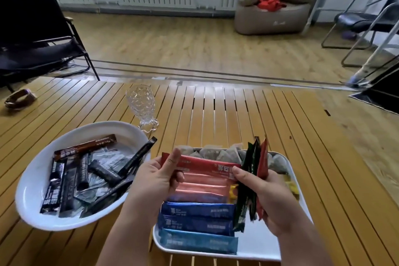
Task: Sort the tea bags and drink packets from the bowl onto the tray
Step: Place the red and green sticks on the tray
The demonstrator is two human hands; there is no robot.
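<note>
**— What are you holding over the white rectangular plastic tray [267,246]?**

— My left hand [155,179] pinches one end of a red foil stick packet [203,165], thumb on top. My right hand [267,198] touches its other end with the thumb while its fingers curl round an upright bundle of dark green and red stick packets [251,181].

**— What could slip?**

— The bundle, I reckon. It is several slick sticks in one grip, fanned at the top; if I loosen my fingers to help lay the red one down, they may spill over the tray's pink and blue rows [198,209] and muddle the sorting.

**— Anything else?**

— The red stick hangs over the tray's far half, above the pyramid tea bags [212,153] along its far edge. Laid askew, it would cover them.

**— And the rest?**

— The white oval bowl [32,196], left of the tray, holds black and brown stick packets [82,170]. One black stick [138,155] leans over the rim towards the tray and could topple out if my forearm knocks it. The cut-glass goblet [141,106] beyond the bowl could tip on a careless reach.
</note>
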